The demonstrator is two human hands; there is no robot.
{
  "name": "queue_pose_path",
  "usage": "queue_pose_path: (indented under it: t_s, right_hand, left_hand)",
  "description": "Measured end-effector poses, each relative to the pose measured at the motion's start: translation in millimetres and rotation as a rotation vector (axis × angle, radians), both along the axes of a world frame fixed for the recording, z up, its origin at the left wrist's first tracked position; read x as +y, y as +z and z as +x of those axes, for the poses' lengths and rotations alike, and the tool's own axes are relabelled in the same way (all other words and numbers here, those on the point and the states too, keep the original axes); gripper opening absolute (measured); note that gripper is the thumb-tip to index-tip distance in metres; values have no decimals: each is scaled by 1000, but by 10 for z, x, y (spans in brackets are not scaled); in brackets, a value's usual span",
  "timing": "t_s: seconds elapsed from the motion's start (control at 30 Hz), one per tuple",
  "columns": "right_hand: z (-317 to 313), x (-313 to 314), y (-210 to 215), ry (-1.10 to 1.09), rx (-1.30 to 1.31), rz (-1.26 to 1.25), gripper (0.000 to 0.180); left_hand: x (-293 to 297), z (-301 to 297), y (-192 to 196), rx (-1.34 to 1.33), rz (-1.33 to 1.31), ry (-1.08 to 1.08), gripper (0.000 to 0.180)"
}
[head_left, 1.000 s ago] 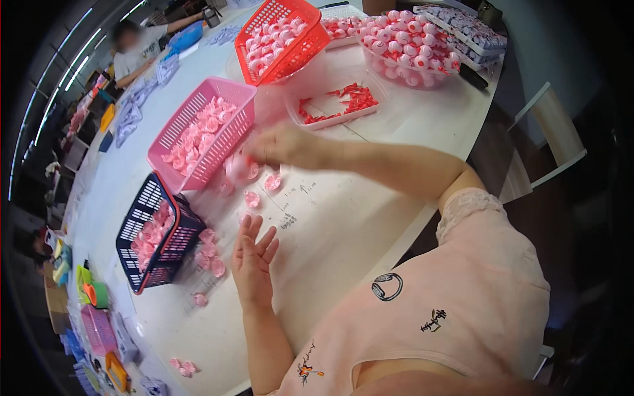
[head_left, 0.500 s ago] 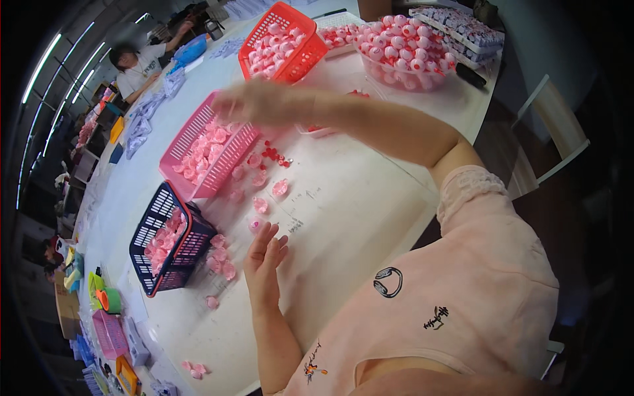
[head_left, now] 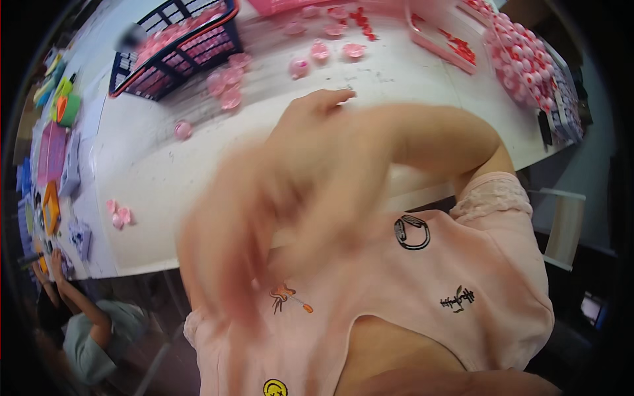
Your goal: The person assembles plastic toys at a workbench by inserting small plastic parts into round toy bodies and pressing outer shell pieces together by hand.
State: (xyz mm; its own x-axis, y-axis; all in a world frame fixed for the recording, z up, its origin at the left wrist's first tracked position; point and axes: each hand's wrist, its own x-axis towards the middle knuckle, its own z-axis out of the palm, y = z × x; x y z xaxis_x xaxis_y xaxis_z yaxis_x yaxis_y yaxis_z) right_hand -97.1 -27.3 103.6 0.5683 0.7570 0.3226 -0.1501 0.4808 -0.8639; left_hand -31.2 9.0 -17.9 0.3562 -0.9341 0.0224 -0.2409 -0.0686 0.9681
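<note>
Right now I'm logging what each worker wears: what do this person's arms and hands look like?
Both forearms are bare, both hands ungloved, though blurred. A short pale pink sleeve with a lace-like cuff covers the right upper arm. No rings or watch can be made out.

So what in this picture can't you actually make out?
Head view only:
- Left hand: smeared by motion; whether it holds anything cannot be told.
- Right hand: fingers blurred, grip unclear.
- Pink basket: cut off by the top edge.
- Table centre: hidden behind both forearms.
- Dark basket: its pink pieces too blurred to identify.
</note>
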Motion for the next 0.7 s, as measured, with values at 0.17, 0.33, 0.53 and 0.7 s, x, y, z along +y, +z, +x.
queue_pose_path:
  t_s: [0.17,0.33,0.53,0.7]
  right_hand:
    - [831,-739,-651,-809,-961,-1336,19]
    - [1018,-771,-919,-688,-962,-1374,21]
    - [1061,-879,-1015,-753,-661,-1234,19]
    - [791,-921,-723,-666,27,-795,21]
  left_hand:
    - [-159,-103,8,-363,-120,-72,26]
    - [-129,-84,60,-301,-80,-98,29]
    - [-160,-64,117,-371,-42,-133,31]
    - [-106,-60,82,-494,-63,-80,30]
